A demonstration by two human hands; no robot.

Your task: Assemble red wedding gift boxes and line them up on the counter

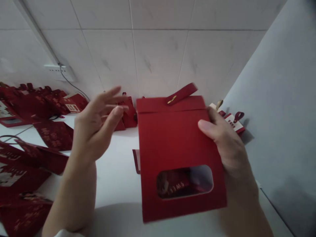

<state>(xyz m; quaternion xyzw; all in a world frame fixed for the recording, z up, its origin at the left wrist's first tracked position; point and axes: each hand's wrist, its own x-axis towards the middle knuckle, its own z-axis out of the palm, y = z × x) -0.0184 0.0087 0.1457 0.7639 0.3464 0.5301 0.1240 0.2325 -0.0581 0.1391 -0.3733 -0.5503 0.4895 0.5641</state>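
A red gift box (177, 138) is held up over the white table, gripped at its right edge by my right hand (227, 141), with the thumb on the front face. Its front has a rounded clear window (185, 182), through which dark contents and the letters "SWEET" show. From the folded top rises a red strap handle (182, 93) with a small gold eyelet. Left of the box, my left hand (98, 121) is raised in the air with its fingers apart, touching nothing. The fingers of my right hand behind the box are hidden.
Several red gift boxes and bags (41, 102) crowd the left side of the white table (118, 184). Another red box (129, 113) stands by the tiled wall, and small boxes (233, 123) sit at right. A power strip (60, 72) with a cable hangs on the wall.
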